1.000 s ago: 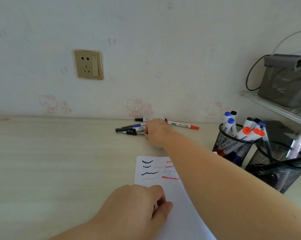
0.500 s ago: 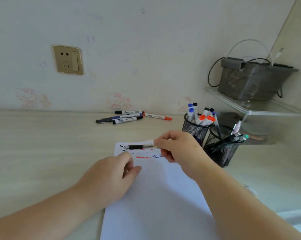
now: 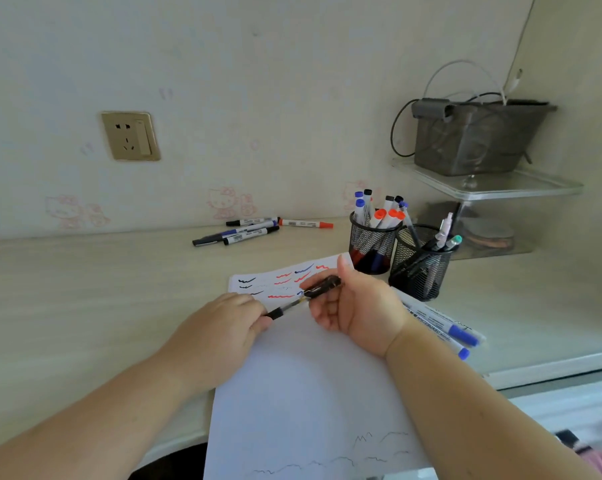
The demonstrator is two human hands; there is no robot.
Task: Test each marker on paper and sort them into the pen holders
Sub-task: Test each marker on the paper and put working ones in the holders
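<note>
While both forearms reached in from the near edge over the paper, the left hand lay knuckles up, its fingers curled round the lower end of a pen. The pen was slim, with a black grip and a clear barrel, and it slanted up to the right above the sheet. The right hand was turned palm toward the camera, thumb raised, its fingers pinching a dark cap at the pen's upper end; whether the cap was still seated on the pen I could not tell.

The paper was white and smooth, with short black, red and blue squiggles along its far edge and faint grey ones near its close edge. It lay on a pale wood-grain desk. Near the wall four markers lay loose, white-barrelled with black, blue and red caps. Right of the paper's far corner stood two round black wire-mesh holders, touching: the left holder packed with upright markers, the right holder with a few thinner pens leaning. Two blue-capped markers lay beside the right wrist.
</note>
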